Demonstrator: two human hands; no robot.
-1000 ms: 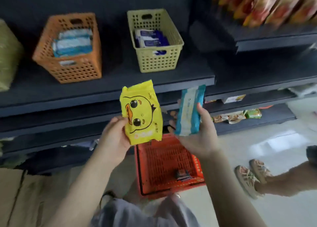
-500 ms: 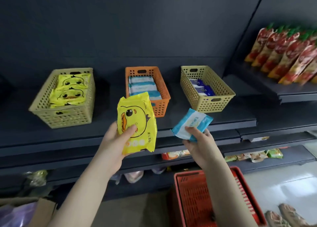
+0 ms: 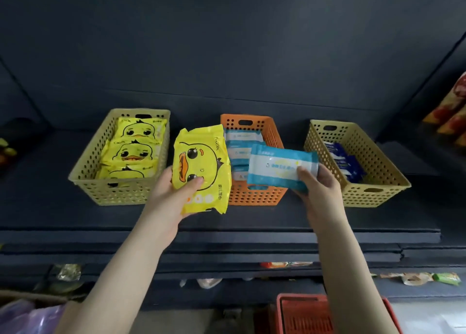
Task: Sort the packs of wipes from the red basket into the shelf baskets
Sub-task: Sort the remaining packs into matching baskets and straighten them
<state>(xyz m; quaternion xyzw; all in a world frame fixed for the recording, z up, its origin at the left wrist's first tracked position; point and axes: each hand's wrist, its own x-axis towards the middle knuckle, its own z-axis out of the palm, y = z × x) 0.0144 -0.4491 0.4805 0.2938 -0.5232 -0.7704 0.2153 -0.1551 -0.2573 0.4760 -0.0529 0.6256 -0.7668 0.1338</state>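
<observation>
My left hand (image 3: 174, 195) grips a yellow duck-print wipes pack (image 3: 201, 167) upright, in front of the gap between the left yellow-green basket (image 3: 85, 172) and the orange basket (image 3: 254, 196). My right hand (image 3: 320, 190) pinches a blue-and-white wipes pack (image 3: 277, 167) over the orange basket's front half. The left basket holds matching yellow duck packs (image 3: 133, 152). Blue-and-white packs (image 3: 242, 138) fill the orange one. A tan basket (image 3: 378, 195) on the right holds dark blue packs (image 3: 343, 162). The red basket (image 3: 302, 313) sits on the floor below.
The three baskets stand in a row on a dark shelf (image 3: 227, 220), backed by a dark wall. Lower shelves hold snack packets (image 3: 418, 278). Red-and-yellow pouches (image 3: 451, 117) stand on the shelf at the far right. A purple bag (image 3: 30, 318) lies at the bottom left.
Both hands have risen from over the red basket to shelf height, each carrying its pack. The blue-and-white pack now hovers over the orange basket, and the view has tilted up toward the shelf.
</observation>
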